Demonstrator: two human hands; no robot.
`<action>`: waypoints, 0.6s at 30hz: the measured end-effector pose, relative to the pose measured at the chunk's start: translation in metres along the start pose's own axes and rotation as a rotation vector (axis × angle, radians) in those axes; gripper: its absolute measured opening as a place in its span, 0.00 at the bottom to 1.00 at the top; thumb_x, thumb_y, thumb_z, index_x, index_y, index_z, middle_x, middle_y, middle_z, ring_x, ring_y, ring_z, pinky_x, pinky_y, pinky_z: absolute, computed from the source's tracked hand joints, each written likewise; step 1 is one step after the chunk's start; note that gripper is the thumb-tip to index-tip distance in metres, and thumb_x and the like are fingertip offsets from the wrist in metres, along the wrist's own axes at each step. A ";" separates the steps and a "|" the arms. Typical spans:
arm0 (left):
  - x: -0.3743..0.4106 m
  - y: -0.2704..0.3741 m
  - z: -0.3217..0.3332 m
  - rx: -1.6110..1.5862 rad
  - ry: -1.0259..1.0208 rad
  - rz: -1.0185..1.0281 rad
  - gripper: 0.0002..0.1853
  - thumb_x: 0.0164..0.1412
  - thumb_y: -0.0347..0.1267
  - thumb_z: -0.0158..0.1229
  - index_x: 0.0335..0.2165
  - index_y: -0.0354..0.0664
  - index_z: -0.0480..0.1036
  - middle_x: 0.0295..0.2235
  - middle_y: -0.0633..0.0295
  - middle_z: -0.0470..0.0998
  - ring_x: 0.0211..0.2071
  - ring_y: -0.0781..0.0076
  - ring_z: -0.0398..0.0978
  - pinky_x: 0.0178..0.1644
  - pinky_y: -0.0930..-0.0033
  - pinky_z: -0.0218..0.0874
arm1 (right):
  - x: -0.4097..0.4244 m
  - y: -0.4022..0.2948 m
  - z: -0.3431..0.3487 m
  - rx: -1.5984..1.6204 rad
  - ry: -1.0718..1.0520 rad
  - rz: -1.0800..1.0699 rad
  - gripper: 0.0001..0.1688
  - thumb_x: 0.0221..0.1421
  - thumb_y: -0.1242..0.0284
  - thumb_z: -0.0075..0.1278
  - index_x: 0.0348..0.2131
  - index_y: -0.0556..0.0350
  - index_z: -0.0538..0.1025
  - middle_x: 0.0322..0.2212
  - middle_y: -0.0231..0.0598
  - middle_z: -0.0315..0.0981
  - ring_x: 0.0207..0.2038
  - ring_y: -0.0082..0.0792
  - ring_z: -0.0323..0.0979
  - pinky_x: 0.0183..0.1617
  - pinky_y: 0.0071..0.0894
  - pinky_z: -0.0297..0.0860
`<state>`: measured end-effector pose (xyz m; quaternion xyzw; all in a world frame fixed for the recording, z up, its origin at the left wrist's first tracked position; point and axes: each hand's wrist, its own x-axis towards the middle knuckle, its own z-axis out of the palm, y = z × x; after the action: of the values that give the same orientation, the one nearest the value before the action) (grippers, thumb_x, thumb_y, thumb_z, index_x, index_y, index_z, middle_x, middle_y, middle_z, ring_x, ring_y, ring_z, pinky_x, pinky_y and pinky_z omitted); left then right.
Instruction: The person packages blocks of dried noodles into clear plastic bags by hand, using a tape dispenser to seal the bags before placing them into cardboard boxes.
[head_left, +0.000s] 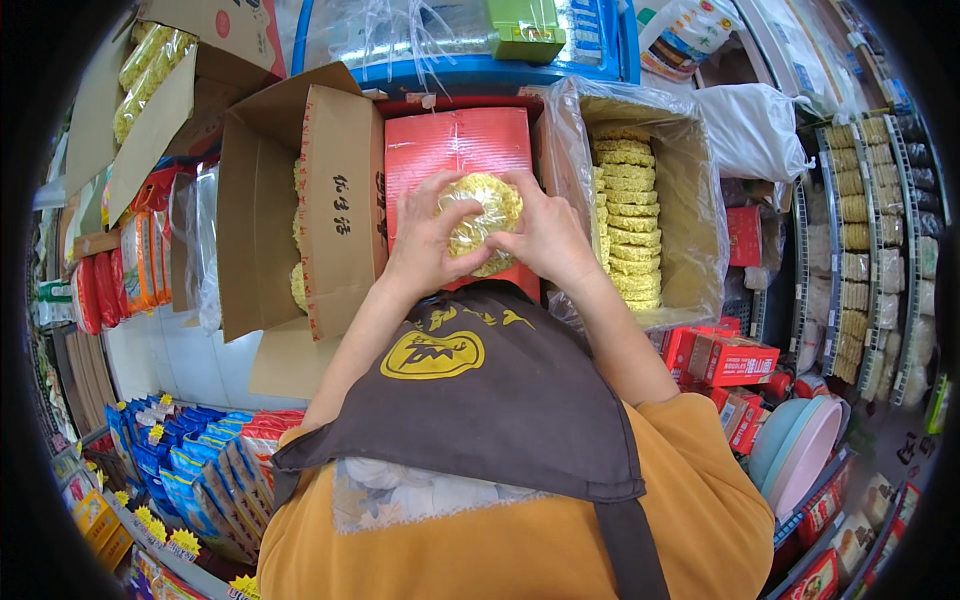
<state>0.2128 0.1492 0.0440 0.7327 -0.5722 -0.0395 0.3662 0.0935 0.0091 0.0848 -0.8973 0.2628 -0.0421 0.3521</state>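
A stack of round yellow dried noodle cakes in clear plastic wrap (484, 214) is between my hands, above a red cardboard box (457, 139). My left hand (427, 232) grips its left side, with fingertips on the upper face. My right hand (544, 232) holds the right side between thumb and fingers. To the right, rows of bare noodle cakes (632, 217) stand in a carton lined with clear plastic (686, 202). An open brown carton (345, 202) on the left has more noodle cakes (298, 285) partly hidden under its flap.
Beyond the boxes lies a blue-framed case (442, 71) with a green box (525, 30) and plastic ties on it. A white bag (750, 131) is at the upper right. Blue packets (210, 465) fill the lower left; red noodle boxes (731, 360) and plastic basins (806, 454) sit lower right.
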 end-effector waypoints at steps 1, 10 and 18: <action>0.002 -0.001 -0.002 -0.006 0.017 -0.007 0.24 0.36 0.37 0.66 0.36 0.49 0.70 0.51 0.54 0.60 0.51 0.52 0.56 0.54 0.53 0.46 | -0.001 0.006 -0.002 -0.020 -0.001 -0.021 0.38 0.37 0.68 0.62 0.48 0.51 0.63 0.21 0.45 0.73 0.27 0.49 0.73 0.32 0.42 0.68; 0.001 -0.003 0.002 -0.039 0.036 -0.024 0.22 0.37 0.39 0.67 0.34 0.50 0.70 0.49 0.58 0.60 0.52 0.55 0.56 0.54 0.53 0.45 | -0.016 0.011 -0.016 -0.238 0.088 -0.133 0.36 0.37 0.62 0.62 0.46 0.46 0.66 0.33 0.39 0.71 0.35 0.38 0.70 0.40 0.40 0.59; 0.001 -0.003 0.004 -0.057 0.053 -0.020 0.22 0.36 0.39 0.67 0.33 0.49 0.69 0.49 0.57 0.61 0.52 0.55 0.56 0.54 0.50 0.44 | -0.002 0.016 0.014 -0.071 0.445 -0.332 0.24 0.42 0.57 0.57 0.39 0.46 0.71 0.35 0.33 0.65 0.41 0.35 0.65 0.40 0.40 0.59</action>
<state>0.2137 0.1470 0.0395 0.7284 -0.5538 -0.0402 0.4014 0.0877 0.0087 0.0640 -0.9085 0.1843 -0.2862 0.2423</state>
